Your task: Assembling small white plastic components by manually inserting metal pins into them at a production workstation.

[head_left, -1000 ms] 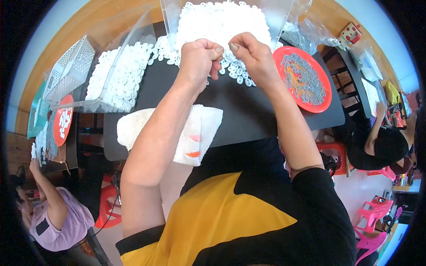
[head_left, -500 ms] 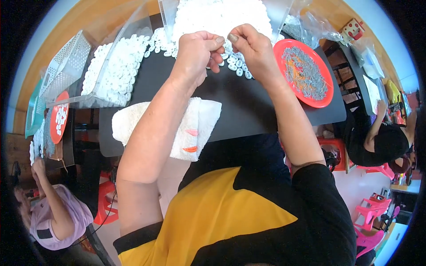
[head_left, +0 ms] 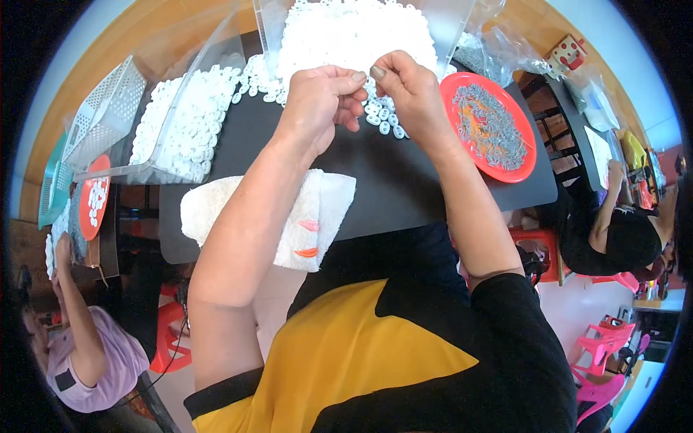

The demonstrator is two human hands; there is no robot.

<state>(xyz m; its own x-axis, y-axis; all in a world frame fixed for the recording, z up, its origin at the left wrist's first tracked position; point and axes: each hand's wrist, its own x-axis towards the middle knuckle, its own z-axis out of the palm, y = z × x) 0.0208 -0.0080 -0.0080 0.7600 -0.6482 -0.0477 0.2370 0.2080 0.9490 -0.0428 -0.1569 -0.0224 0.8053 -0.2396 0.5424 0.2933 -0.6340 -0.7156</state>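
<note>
My left hand (head_left: pixel 323 99) and my right hand (head_left: pixel 413 95) face each other over the far part of the dark table, just in front of a clear bin (head_left: pixel 266 43) heaped with small white oval pieces (head_left: pixel 354 32). Thumb and bent fingers are pinched together on each hand, the tips close to one another. Whatever sits between the fingertips is too small to make out. Loose white pieces (head_left: pixel 384 119) with holes lie beside my right hand. Right of that hand stands a red plate (head_left: pixel 528 155) full of thin grey metal pieces (head_left: pixel 494 130), some orange showing among them.
A folded white towel (head_left: pixel 336 198) lies at the table's near edge under my left forearm. A tilted clear bin (head_left: pixel 206 90) of white pieces stands left, by a white perforated basket (head_left: pixel 108 108). Plastic bags (head_left: pixel 498 54) lie far right. Other people sit at both sides.
Both hands have shifted slightly lower in the picture, as have the table and bins with the view. The pinched fingers stay close together. The person at left has moved a hand slightly.
</note>
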